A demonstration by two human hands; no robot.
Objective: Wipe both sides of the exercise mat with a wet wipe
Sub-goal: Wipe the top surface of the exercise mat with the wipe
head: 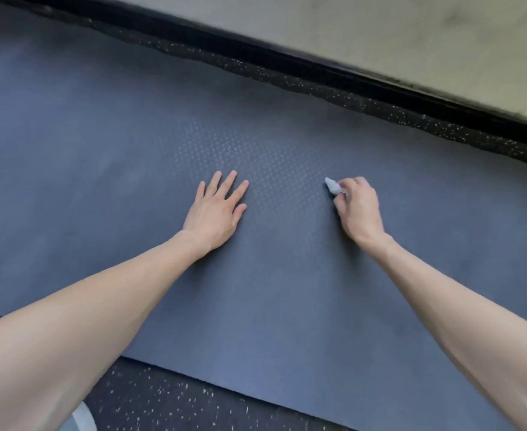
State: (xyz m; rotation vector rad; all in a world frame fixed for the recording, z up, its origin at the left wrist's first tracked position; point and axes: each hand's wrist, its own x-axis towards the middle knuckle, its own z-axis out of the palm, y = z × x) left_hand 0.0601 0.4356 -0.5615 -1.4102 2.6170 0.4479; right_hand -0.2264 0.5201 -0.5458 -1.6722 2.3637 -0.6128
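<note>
Blue mat (271,293) beneath right hand (358,210) gripping wipe (332,185).

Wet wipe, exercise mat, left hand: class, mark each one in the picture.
wet wipe (333,186), head view, bunched end that shows.
exercise mat (271,306), head view, bare middle surface.
left hand (214,213), head view, back of the hand.

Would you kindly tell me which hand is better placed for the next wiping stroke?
The right hand: it grips the bunched pale grey wet wipe over the dark blue textured exercise mat. The left hand lies flat, fingers spread, holding nothing, probably better for steadying the mat.
</note>
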